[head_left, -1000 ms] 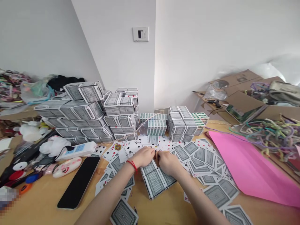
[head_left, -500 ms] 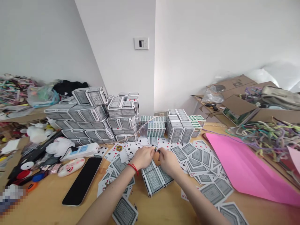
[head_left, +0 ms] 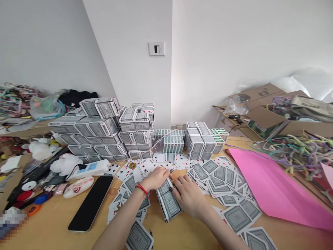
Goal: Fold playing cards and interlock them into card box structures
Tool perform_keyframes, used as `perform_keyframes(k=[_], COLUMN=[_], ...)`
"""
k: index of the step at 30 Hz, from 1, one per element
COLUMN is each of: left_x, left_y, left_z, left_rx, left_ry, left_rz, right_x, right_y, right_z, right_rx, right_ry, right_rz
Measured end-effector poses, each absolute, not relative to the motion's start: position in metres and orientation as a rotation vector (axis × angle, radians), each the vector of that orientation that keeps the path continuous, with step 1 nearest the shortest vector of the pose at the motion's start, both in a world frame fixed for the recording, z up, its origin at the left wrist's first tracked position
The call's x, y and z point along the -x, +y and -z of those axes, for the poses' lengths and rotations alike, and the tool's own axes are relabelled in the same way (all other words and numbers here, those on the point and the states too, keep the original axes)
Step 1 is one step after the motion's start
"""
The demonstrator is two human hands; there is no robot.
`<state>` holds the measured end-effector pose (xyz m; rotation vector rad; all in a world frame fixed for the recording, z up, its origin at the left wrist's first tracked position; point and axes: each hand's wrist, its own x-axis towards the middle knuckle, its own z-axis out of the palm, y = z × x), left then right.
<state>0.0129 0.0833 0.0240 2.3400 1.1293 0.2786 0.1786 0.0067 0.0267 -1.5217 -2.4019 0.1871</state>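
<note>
A block of folded playing cards (head_left: 169, 204) with grey patterned backs lies on the table in front of me. My left hand (head_left: 157, 178), with a red string at the wrist, curls its fingers over the block's far end. Over the block's right side rests my right hand (head_left: 189, 195), its thumb on the top and its fingers bent round the far right edge. That hand hides the right part of the block. Loose playing cards (head_left: 221, 175) lie spread to the right, and more cards (head_left: 139, 234) lie to the left.
Stacked card blocks (head_left: 97, 126) rise at the back left, and a smaller stack (head_left: 199, 140) stands back right. A black phone (head_left: 91, 203), a white power strip (head_left: 91, 168) and a pink sheet (head_left: 273, 191) lie around. Pipe cleaners (head_left: 299, 152) are heaped at the right.
My hands were pinched together above the block's far end. They have parted; the right hand has come down and nearer over the block's right side, while the left has lowered slightly.
</note>
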Motion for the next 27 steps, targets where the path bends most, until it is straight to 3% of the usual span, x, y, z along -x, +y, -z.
perform_keyframes(k=[9, 13, 20, 27], left_x=[-0.015, -0.016, -0.016, -0.017], left_y=[0.087, 0.085, 0.083, 0.081], left_z=[-0.018, -0.021, -0.028, -0.029], left_rx=[-2.423, -2.442, -2.363, -2.338], left_ry=[1.171, 1.159, 1.184, 1.173], left_rz=[-0.196, -0.188, -0.22, -0.247], right_x=[-0.177, -0.168, -0.135, -0.132], right_y=[0.006, -0.01, -0.053, -0.052], right_z=[-0.032, -0.038, 0.015, 0.032], right_rx=[1.621, 1.496, 1.107, 1.131], right_ry=[-2.442, -2.404, -2.335, -2.305], right_rz=[-0.16, 0.061, 0.313, 0.392])
